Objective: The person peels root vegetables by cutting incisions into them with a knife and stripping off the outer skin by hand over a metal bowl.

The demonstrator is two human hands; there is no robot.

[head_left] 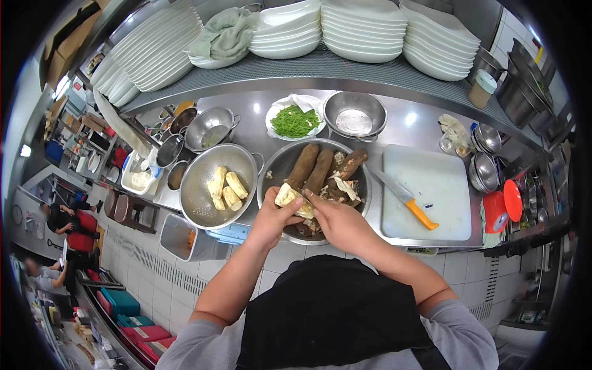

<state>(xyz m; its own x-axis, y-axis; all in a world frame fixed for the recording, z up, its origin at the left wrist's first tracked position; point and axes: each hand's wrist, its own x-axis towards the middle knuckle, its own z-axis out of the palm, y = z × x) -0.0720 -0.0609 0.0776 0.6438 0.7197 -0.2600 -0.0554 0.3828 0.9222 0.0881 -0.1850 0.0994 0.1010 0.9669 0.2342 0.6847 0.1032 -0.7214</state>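
Note:
My left hand (277, 217) and my right hand (338, 219) are closed on a pale yellow root piece (287, 195), which looks like cassava, over a large metal bowl (366, 206). Part of the piece is hidden by my fingers. Brown unpeeled roots (318, 171) lie in the bowl just beyond my hands, with scraps of peel (343, 188) among them. Left of the bowl, a metal colander (196, 191) holds several peeled yellow root pieces (232, 198). To the right, an orange-handled knife (421, 213) rests on a white cutting board (425, 166), touched by neither hand.
Behind the bowl stand a plate of cut green vegetables (295, 121) and a metal strainer bowl (354, 115). Stacked white plates (364, 31) line the shelf (308, 83) above. A grey bin (185, 237) is below the counter. Two people (61, 219) are at far left.

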